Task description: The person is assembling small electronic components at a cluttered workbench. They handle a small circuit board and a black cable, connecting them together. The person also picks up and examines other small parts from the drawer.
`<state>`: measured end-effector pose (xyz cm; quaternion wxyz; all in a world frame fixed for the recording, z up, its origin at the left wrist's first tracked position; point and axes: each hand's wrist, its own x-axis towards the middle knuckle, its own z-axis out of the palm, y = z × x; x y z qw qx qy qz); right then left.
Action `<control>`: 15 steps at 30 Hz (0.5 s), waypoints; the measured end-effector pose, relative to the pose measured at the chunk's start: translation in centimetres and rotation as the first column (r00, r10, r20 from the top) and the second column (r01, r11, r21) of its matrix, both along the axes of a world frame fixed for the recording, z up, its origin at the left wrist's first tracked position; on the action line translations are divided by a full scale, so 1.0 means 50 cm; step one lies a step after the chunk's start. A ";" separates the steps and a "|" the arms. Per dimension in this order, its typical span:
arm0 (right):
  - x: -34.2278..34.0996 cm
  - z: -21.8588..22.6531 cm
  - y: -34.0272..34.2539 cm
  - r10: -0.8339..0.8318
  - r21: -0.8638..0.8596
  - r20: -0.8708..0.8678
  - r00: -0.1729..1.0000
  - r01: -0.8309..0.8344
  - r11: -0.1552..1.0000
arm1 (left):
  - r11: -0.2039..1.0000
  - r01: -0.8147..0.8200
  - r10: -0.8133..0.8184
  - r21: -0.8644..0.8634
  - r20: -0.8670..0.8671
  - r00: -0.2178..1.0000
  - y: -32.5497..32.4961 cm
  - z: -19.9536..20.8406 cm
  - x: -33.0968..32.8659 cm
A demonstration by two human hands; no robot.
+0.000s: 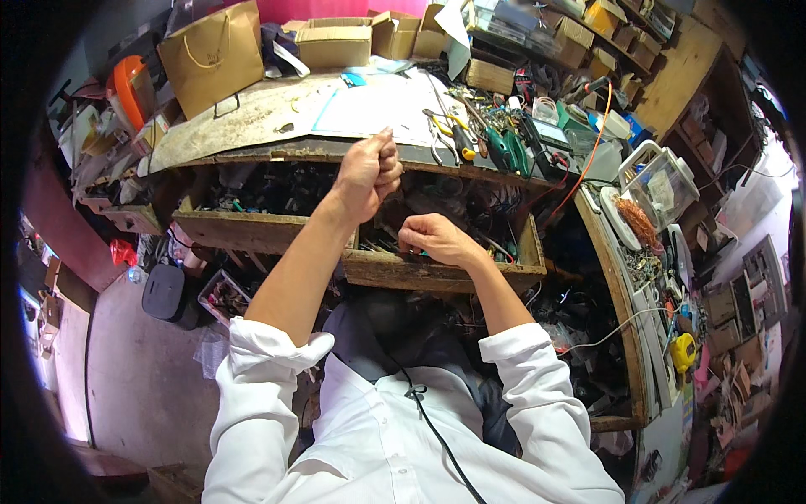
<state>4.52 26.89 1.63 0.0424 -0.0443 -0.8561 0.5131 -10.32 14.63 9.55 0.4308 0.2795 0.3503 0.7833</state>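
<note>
My left hand [369,168] is raised above the open wooden drawer [437,273], closed in a fist around something small that I cannot make out. My right hand [432,237] reaches down into the drawer, fingers curled among small tools and wires; what it grips is hidden. The drawer is pulled out from under the worn workbench top [252,118]. Both forearms come up from my white rolled sleeves.
Papers [378,105], pliers and screwdrivers [457,134] and green tools [508,149] lie on the bench. A brown paper bag [214,55] and cardboard boxes [336,40] stand at the back. An orange cable [588,151], a copper wire coil [640,223] and a yellow tape measure [683,351] are at right.
</note>
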 end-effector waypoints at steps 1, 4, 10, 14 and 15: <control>0.002 0.009 0.003 -0.037 0.042 0.050 0.998 0.035 0.999 | 0.998 -0.064 0.064 0.003 -0.060 0.996 -0.003 -0.001 -0.010; 0.013 0.056 0.004 -0.183 -0.037 0.022 0.983 0.184 0.982 | 0.934 -0.330 0.241 -0.139 -0.438 0.866 -0.025 -0.014 -0.046; -0.016 0.162 0.005 -0.141 -0.060 -0.261 0.955 0.130 0.990 | 0.956 -0.101 -0.013 -0.274 -0.386 0.923 -0.013 -0.105 0.016; -0.031 0.184 0.020 -0.237 -0.092 -0.310 0.921 0.219 0.971 | 0.970 0.141 -0.172 -0.198 -0.148 0.974 -0.012 -0.115 0.062; -0.028 0.167 0.032 -0.290 -0.179 -0.274 0.917 0.248 0.952 | 0.970 0.138 -0.167 -0.199 -0.133 0.977 -0.012 -0.100 0.065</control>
